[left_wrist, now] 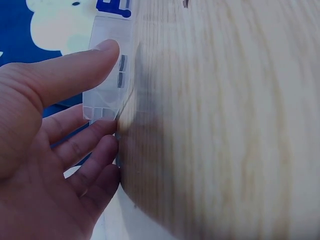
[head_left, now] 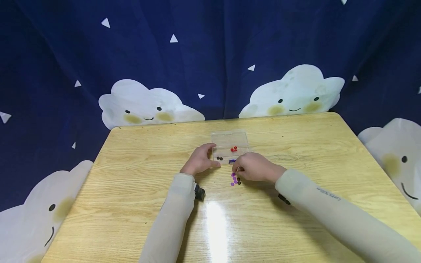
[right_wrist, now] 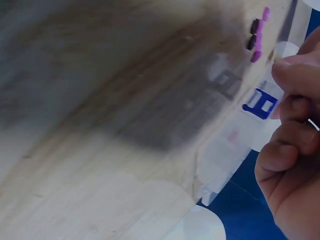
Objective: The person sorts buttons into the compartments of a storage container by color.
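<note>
Purple pieces (head_left: 234,178) are lying on the table (head_left: 296,142), by the fingertips of your right hand (head_left: 254,167); you are keeping those fingers close together, though the views aren't letting me tell whether they're pinching one. Your left hand (head_left: 199,159) is spreading wide at the left edge of one clear box (head_left: 242,151). Filling is apparently only partly done: two dark pieces (head_left: 218,158) and about three red pieces (head_left: 231,149) are sitting inside, while two loose dark pieces (head_left: 238,179) and roughly five purple ones are waiting nearer you.
</note>
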`<state>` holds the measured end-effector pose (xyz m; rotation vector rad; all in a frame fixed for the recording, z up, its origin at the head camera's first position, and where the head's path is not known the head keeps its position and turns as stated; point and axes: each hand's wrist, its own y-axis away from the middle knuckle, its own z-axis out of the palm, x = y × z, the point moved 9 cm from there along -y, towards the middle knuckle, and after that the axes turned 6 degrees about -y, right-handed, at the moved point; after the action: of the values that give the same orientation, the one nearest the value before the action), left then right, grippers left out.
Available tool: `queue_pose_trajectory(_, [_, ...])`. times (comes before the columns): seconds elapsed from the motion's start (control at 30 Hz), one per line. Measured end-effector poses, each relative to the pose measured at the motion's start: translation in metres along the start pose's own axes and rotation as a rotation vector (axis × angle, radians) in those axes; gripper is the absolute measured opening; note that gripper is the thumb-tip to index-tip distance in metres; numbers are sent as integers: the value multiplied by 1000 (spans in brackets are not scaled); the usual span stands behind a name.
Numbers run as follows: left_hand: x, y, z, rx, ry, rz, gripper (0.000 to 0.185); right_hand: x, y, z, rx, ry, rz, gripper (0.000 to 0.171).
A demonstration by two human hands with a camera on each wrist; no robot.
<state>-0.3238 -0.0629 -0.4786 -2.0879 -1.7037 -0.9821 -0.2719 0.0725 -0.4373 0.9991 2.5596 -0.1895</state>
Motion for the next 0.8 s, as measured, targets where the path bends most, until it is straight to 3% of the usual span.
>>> queue_pose_trajectory(0.23, [0, -1, 0, -1, 1, -15, 79, 5, 11, 2, 25, -21, -8, 12])
queue_pose_trajectory(0.8, [-1, -2, 2, -7, 12, -17, 80, 5, 13, 13, 27, -21, -5, 15])
